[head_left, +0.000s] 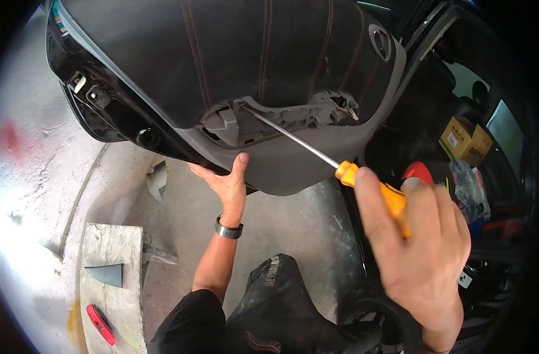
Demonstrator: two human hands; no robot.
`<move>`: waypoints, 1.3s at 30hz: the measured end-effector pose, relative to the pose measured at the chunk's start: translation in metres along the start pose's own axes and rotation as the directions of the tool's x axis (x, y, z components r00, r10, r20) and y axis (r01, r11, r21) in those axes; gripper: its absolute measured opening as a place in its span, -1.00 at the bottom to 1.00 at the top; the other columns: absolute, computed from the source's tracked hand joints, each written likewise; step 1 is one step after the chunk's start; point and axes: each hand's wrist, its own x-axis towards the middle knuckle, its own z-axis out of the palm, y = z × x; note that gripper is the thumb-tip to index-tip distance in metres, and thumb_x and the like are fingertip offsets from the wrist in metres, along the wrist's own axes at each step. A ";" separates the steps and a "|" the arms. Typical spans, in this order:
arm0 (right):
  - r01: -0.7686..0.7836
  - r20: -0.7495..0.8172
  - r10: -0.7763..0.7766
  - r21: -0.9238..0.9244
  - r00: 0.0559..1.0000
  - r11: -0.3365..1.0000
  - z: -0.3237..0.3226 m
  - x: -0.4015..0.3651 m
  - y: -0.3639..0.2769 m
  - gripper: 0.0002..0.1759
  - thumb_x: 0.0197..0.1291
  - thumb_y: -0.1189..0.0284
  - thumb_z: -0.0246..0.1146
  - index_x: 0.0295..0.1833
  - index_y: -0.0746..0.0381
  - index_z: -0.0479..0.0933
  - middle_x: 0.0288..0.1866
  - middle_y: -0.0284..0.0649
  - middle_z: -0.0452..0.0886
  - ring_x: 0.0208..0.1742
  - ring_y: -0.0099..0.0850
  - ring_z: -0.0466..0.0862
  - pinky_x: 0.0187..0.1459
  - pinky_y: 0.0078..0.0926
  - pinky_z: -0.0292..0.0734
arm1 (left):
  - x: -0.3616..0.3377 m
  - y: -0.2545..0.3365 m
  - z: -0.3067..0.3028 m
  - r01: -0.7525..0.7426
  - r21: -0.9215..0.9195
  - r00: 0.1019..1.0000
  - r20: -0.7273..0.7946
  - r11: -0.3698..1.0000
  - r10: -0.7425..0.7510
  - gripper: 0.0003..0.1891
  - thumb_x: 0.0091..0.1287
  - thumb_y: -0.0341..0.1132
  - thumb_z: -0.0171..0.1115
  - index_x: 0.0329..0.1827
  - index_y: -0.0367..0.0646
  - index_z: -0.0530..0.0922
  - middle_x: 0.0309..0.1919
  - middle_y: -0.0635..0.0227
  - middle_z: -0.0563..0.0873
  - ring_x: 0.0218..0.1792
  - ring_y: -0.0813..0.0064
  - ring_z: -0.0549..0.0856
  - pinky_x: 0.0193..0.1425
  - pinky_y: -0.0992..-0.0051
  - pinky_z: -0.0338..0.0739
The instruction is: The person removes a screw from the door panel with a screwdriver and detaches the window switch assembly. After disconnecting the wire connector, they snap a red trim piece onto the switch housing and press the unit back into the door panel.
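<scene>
In the head view, a screwdriver (346,171) with an orange handle and a long metal shaft is gripped in my right hand (420,253). Its tip reaches into the exposed armrest recess (255,121) of a dark car door panel (258,59) with reddish stitched lines. My left hand (225,183) holds the panel's lower edge, thumb on the face; its other fingers are partly hidden behind the edge. Broken, ragged trim (340,106) shows at the recess's right end. A door handle (380,42) sits at the panel's upper right.
On the left, a worn bench (113,239) bears a dark triangular trim piece (106,275) and a red tool (101,324). The car interior on the right holds a cardboard box (465,140) and a plastic bag (470,189). A whitish wall (33,141) stands at far left.
</scene>
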 end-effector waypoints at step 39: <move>0.215 -0.176 -0.239 -0.145 0.955 0.966 -0.001 -0.006 0.017 -0.58 0.26 0.26 0.20 0.14 0.28 0.56 -0.03 -0.07 0.58 -0.15 -0.20 0.65 -0.20 -0.28 0.68 | -0.002 0.124 0.049 0.644 -0.760 0.715 0.640 -0.094 -0.281 -0.82 0.62 -0.27 0.14 0.07 -0.20 0.54 -0.26 0.49 0.56 -0.40 0.83 0.45 -0.39 0.82 0.42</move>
